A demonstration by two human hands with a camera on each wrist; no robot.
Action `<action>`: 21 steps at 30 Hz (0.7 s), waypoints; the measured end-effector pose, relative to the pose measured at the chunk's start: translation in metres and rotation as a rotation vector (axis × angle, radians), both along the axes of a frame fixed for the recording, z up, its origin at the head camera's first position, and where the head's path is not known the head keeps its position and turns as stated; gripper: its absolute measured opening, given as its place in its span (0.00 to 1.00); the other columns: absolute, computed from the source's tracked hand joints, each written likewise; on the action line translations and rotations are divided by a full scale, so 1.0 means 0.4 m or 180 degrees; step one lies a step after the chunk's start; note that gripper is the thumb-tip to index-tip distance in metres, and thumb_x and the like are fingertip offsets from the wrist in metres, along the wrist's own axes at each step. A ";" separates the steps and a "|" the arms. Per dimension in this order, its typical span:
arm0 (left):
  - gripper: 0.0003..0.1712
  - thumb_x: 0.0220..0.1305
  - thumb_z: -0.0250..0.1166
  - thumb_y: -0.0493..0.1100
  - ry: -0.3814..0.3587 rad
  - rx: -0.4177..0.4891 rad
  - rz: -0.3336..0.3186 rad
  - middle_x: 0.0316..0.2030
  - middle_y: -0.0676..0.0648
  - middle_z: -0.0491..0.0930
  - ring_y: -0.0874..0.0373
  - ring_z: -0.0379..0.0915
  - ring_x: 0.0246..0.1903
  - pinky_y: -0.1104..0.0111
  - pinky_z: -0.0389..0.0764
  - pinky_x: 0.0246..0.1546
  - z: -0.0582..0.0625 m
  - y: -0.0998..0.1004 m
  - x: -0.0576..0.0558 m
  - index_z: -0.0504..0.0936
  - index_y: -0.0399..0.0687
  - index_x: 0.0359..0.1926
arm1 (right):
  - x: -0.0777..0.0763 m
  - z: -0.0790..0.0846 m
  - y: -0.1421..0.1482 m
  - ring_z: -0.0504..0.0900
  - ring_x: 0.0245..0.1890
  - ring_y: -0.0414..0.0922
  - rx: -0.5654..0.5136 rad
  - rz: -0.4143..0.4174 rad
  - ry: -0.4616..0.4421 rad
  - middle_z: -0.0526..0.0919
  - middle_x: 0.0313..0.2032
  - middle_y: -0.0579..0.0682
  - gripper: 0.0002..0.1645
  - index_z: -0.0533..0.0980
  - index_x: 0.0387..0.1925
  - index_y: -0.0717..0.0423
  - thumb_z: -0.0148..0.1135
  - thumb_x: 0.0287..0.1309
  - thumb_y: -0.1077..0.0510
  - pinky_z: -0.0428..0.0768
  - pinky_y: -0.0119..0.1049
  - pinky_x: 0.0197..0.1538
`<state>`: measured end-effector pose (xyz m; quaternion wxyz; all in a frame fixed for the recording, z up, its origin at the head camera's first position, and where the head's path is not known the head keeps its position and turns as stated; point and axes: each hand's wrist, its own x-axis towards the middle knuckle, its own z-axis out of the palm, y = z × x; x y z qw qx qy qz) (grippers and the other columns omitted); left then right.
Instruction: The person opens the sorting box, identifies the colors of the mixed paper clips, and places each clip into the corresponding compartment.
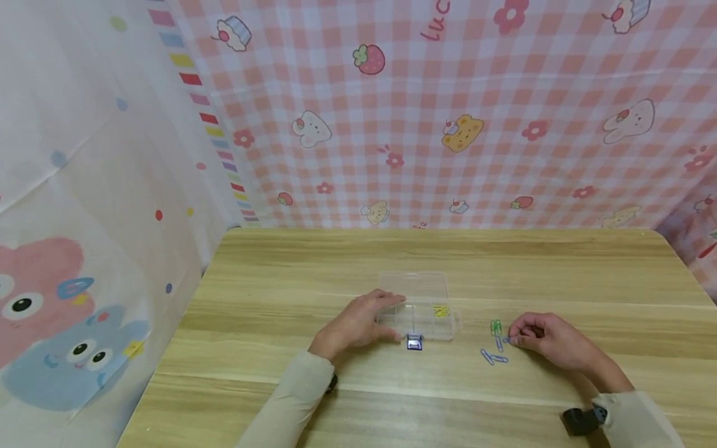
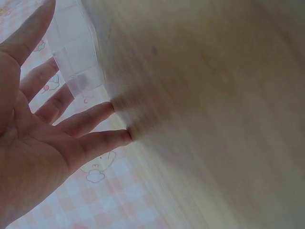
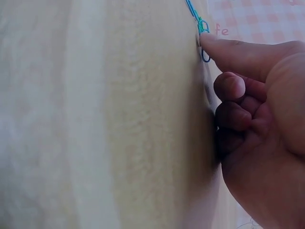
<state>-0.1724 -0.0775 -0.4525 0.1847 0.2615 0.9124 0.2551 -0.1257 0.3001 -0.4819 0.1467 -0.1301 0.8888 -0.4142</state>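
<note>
Left hand (image 1: 361, 320) spreads at the clear box (image 1: 422, 323), likely steadying it; right hand (image 1: 551, 342) pinches a blue paper clip (image 1: 506, 340), slim enough to demand fingertips!

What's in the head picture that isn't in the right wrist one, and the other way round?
Only the head view: the left hand, the clear box and yellow clips in it.
Only the right wrist view: the palm side of the right hand.
Both: that hand pinching a blue paper clip, the wooden table and pink checked cloth.
</note>
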 end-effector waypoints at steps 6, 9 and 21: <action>0.41 0.59 0.72 0.54 0.0054 -0.0052 -0.0055 0.69 0.47 0.67 0.50 0.65 0.67 0.58 0.68 0.67 0.001 0.002 -0.002 0.67 0.60 0.72 | 0.002 -0.005 0.008 0.68 0.29 0.34 -0.0140 -0.0012 0.0024 0.73 0.28 0.46 0.06 0.79 0.35 0.60 0.63 0.65 0.60 0.68 0.30 0.30; 0.41 0.59 0.72 0.54 0.0078 -0.0081 -0.0070 0.69 0.48 0.67 0.50 0.66 0.67 0.58 0.68 0.67 0.002 0.002 -0.003 0.67 0.60 0.72 | 0.003 -0.005 0.009 0.68 0.28 0.34 -0.0209 -0.0018 0.0032 0.72 0.28 0.46 0.06 0.79 0.35 0.60 0.63 0.65 0.60 0.67 0.30 0.29; 0.41 0.58 0.72 0.54 0.0075 -0.0004 -0.0073 0.68 0.47 0.68 0.51 0.66 0.66 0.59 0.69 0.67 0.002 0.001 -0.001 0.67 0.60 0.72 | 0.007 0.004 0.008 0.71 0.28 0.36 -0.0320 -0.0237 -0.0041 0.75 0.28 0.49 0.05 0.80 0.36 0.60 0.63 0.65 0.61 0.71 0.30 0.30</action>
